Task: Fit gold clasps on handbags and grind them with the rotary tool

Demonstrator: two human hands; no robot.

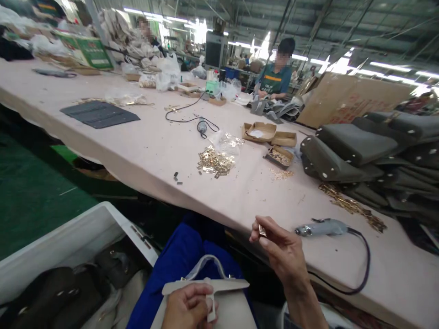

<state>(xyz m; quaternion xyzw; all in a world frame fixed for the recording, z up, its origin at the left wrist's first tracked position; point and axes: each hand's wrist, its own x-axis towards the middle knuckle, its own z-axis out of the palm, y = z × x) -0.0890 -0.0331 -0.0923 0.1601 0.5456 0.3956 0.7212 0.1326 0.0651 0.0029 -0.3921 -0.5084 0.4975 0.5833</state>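
A cream handbag (pixel 235 308) with a clear-wrapped top handle (pixel 206 261) rests on the lap, partly below the lower edge of the view. My left hand (pixel 188 304) lies over its flap, with fingers closed on a narrow white tab (pixel 211 307) at the middle of the bag. My right hand (pixel 284 251) is raised by the table's near edge. Between its thumb and fingertips is a small gold metal plate (pixel 262 230). Just beyond that hand, a grey electric screwdriver (pixel 325 227) lies on the table.
Gold plates (pixel 216 161) lie heaped on the pink-covered table (pixel 164 151). Small cardboard boxes (pixel 279 156) hold tiny parts. Dark bags (pixel 356 141) are stacked at right, beside gold strips (pixel 353 208). A white bin (pixel 103 219) with dark bags stands left. A co-worker (pixel 276 75) sits opposite.
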